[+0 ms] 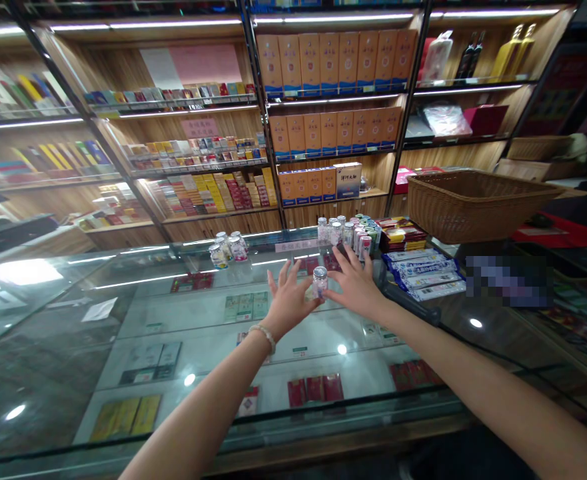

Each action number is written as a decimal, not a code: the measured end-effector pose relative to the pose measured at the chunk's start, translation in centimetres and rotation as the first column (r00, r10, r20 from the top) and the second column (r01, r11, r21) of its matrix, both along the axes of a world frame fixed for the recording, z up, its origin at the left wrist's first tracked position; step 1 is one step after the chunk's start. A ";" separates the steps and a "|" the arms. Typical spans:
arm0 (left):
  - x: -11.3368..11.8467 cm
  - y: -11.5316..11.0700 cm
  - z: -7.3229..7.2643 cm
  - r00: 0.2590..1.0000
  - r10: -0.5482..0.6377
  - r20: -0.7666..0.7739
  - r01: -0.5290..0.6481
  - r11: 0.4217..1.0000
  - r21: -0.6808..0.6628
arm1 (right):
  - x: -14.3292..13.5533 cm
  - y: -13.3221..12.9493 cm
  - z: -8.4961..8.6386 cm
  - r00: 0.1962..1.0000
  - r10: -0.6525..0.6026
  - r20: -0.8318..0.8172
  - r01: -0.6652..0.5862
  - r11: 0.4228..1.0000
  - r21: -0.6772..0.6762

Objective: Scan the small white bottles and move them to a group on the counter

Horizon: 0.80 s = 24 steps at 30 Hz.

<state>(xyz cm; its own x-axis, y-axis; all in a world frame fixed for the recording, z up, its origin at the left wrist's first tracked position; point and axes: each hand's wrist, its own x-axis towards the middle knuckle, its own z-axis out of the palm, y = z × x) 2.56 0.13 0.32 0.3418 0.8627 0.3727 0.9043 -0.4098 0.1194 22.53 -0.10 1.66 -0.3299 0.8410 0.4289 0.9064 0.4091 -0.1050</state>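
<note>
A small clear jar with a silver lid (320,283) stands upright over the glass counter, between my two hands. My left hand (290,300), with a beaded bracelet at the wrist, has its thumb and index finger at the jar's left side and base, other fingers spread. My right hand (357,281) has its thumb and index finger at the right side, other fingers stretched forward. Similar jars (229,248) stand in a group to the left. More jars (336,231) and small cans (362,241) are grouped beyond my right hand.
The glass counter (173,320) shows flat packs beneath it. A dark handheld scanner (408,300) lies by my right forearm, beside blue-and-white packets (426,272). A wicker basket (478,203) stands at the right. Shelves behind carry orange boxes (329,63).
</note>
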 end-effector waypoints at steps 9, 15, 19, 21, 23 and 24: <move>-0.1 0.2 -0.5 1.000 0.007 0.000 -0.007 1.000 -0.008 | -0.4 0.1 -1.2 0.999 0.034 -0.036 -0.033 0.999 0.021; -0.3 -0.1 -0.1 1.000 -0.005 0.027 0.005 1.000 -0.029 | -0.5 0.1 -1.1 0.994 0.060 -0.096 -0.057 0.998 0.036; -0.3 -0.7 0.7 0.995 0.001 0.095 0.001 1.000 -0.019 | -0.5 0.1 -0.7 0.979 0.052 -0.199 -0.045 0.998 0.040; -0.1 -1.0 1.1 0.993 -0.010 0.120 0.009 1.000 0.008 | -0.6 0.1 -0.5 0.959 0.047 -0.279 -0.040 0.999 0.029; 0.1 -1.4 1.3 0.991 -0.012 0.132 0.005 0.999 0.052 | -0.6 0.1 -0.4 0.931 0.049 -0.363 -0.043 0.999 0.025; 0.3 -1.6 1.4 0.991 -0.003 0.136 -0.007 0.997 0.077 | -0.6 0.0 -0.4 0.916 0.051 -0.398 -0.045 0.999 0.026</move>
<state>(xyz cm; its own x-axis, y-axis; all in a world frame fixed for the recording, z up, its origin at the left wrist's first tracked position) 2.81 -1.44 1.68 0.2814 0.8303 0.4810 0.8826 -0.4207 0.2098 21.91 -0.05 1.25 -0.1687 0.8201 0.5467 0.7703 0.4558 -0.4460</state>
